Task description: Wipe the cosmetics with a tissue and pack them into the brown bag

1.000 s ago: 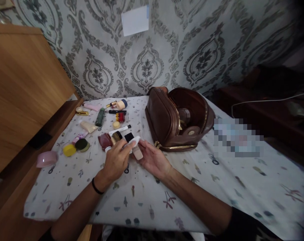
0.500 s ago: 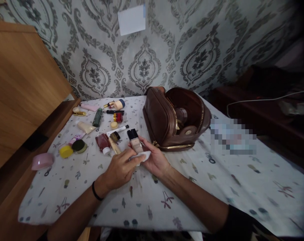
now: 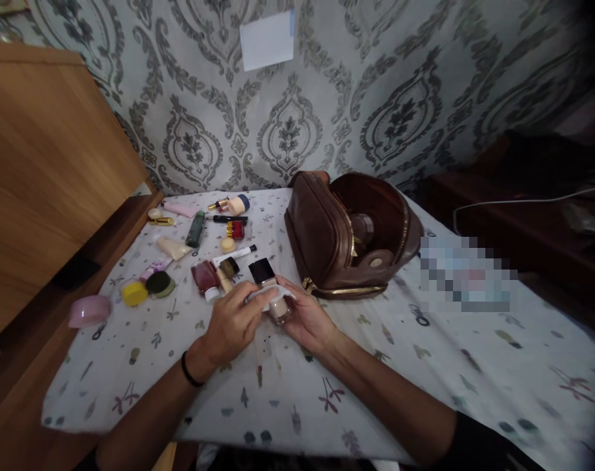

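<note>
A foundation bottle [image 3: 279,310] of beige liquid with a black cap lies tilted in my right hand [image 3: 310,319], whose fingers are closed round its far side. My left hand [image 3: 233,322], a black band at the wrist, pinches a folded white wipe [image 3: 263,294] and presses it across the middle of the bottle. Part of the glass is hidden under the wipe. Just beyond my left hand lie a red-brown bottle [image 3: 205,277] with a white cap and a tube with a dark cap [image 3: 229,267].
An open brown leather bag [image 3: 314,229] with gold zips stands behind my right hand, some items inside. Left lie a green bottle [image 3: 195,229], a yellow-lidded jar [image 3: 134,294], a pink jar [image 3: 89,311] and several other cosmetics. A wooden cabinet [image 3: 57,144] borders the left.
The wipe has moved from the bottle's lower end up over its middle, so the glass base now shows below it. My right hand still holds the bottle. The view has shifted slightly.
</note>
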The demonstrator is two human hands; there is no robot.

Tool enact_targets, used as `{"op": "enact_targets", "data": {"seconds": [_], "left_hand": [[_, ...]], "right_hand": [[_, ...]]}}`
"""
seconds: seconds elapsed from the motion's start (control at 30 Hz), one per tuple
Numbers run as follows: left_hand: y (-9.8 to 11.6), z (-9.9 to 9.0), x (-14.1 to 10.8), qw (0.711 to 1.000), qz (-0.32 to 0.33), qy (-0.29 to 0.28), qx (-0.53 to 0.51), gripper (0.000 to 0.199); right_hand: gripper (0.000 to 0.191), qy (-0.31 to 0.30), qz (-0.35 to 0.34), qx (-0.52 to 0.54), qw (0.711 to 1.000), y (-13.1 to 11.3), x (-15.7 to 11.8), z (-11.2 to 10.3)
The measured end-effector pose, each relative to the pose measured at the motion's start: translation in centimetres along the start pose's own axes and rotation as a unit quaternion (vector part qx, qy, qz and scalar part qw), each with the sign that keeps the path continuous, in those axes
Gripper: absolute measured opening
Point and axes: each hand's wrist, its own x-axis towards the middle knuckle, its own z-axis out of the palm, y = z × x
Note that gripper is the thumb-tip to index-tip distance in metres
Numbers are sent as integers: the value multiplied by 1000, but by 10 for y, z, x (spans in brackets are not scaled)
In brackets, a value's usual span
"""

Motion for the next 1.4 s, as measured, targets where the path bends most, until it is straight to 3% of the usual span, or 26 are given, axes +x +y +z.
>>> {"op": "enact_targets", "data": {"seconds": [0.17,0.43,0.63,0.87,1.0,1.13,1.3,1.4], "left_hand": [[-8,-3,0,997,-67,30,12,39],[-12,-1,1,992,-116,47,-11,41],[-7,2,-2,995,-79,-4,-54,43],[3,2,-1,997,-12,-47,-65,46],[11,3,-1,992,37,-85,-82,50],[15,4,0,991,69,-81,-77,49],[15,4,1,993,69,-65,-65,48],[14,3,0,996,57,-57,-41,45]], "right_hand": [[20,36,4,-24,999,3,-2,0],[16,-39,49,-18,998,4,-6,1],[2,15,38,14,999,5,-3,1],[6,20,18,32,999,4,1,1],[25,-28,48,20,998,-1,-4,6],[34,-57,61,6,996,-4,-8,7],[15,-50,34,-1,998,-4,-9,5],[17,-60,26,-7,998,-5,-8,6]]}}
